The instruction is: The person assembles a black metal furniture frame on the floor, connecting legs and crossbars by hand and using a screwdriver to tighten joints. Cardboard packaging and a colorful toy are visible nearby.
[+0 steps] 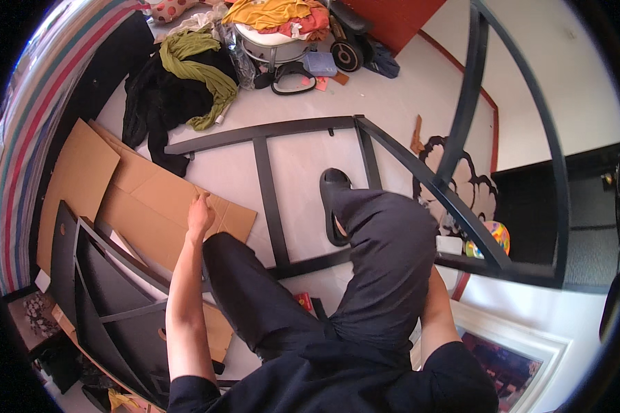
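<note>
My left hand (201, 214) hangs just past my left knee, over a flattened cardboard sheet (155, 196). Its fingers are loosely bent, and I see nothing held in them. My right hand is out of view; that forearm goes down behind my right thigh. Before me a black frame (273, 206) of straight bars lies on the floor, a crossbar between its long sides. My foot in a black slipper (336, 180) is inside it. Joined at its right end, an upright black end frame (462, 103) with a curved bar rises at the right.
More dark panels and bars (119, 279) lean at the left, beside a bed with a striped cover (26, 155). A red box (303, 301) lies between my legs. Dark and green clothes (196, 77), a clothes-laden stool (268, 38) and a patterned mat (457, 170) lie farther off.
</note>
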A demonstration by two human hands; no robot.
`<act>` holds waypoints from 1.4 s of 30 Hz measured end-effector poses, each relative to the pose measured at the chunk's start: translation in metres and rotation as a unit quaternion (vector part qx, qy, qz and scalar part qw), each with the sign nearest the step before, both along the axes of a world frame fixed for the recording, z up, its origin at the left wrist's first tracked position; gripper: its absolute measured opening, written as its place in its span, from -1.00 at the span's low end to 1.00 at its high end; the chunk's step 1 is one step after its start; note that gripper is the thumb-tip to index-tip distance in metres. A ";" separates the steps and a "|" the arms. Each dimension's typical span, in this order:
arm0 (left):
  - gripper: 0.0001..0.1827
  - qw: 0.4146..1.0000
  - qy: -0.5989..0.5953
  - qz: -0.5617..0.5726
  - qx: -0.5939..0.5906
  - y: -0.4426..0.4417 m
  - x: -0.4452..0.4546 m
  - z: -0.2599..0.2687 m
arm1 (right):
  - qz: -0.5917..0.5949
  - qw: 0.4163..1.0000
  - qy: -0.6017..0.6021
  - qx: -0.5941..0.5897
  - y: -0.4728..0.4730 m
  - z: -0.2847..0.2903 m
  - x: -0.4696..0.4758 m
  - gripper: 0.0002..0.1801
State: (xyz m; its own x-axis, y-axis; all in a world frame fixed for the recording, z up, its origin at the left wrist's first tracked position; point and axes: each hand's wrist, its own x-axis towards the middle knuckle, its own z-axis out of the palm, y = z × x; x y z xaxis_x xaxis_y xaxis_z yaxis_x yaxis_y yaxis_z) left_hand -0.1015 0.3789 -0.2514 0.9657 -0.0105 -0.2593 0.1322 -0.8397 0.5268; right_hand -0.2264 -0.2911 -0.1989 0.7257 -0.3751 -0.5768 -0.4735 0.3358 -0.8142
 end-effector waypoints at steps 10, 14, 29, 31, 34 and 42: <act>-0.37 0.963 -0.142 -0.182 -0.139 -0.292 0.147 0.086 | -0.316 0.937 -0.150 0.016 -0.011 -0.115 0.214 -0.81; -0.17 0.959 -0.097 -0.250 -0.088 -0.393 0.207 0.065 | -0.263 0.937 -0.220 -0.060 -0.012 -0.124 0.293 -0.78; 0.05 0.963 -0.060 -0.264 -0.001 -0.494 0.277 -0.016 | -0.112 0.982 -0.104 -0.111 -0.042 -0.130 0.367 -0.62; 0.04 0.960 -0.079 -0.270 -0.006 -0.498 0.283 -0.018 | -0.135 0.981 -0.091 -0.108 -0.042 -0.133 0.373 -0.62; -0.05 0.958 -0.074 -0.276 -0.020 -0.506 0.288 -0.020 | -0.116 0.985 -0.065 -0.106 -0.041 -0.127 0.378 -0.63; -0.25 0.954 -0.108 -0.273 -0.068 -0.517 0.295 -0.038 | -0.087 0.990 -0.014 -0.109 -0.047 -0.113 0.382 -0.70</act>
State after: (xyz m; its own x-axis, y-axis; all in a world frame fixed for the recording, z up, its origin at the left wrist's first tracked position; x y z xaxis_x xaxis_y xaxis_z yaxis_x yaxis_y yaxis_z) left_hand 0.1933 -0.1384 -0.2895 0.8376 -0.5460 -0.0162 -0.4284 -0.6751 0.6005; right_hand 0.1552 -0.3386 -0.3119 0.6533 -0.6096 -0.4490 -0.4008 0.2246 -0.8882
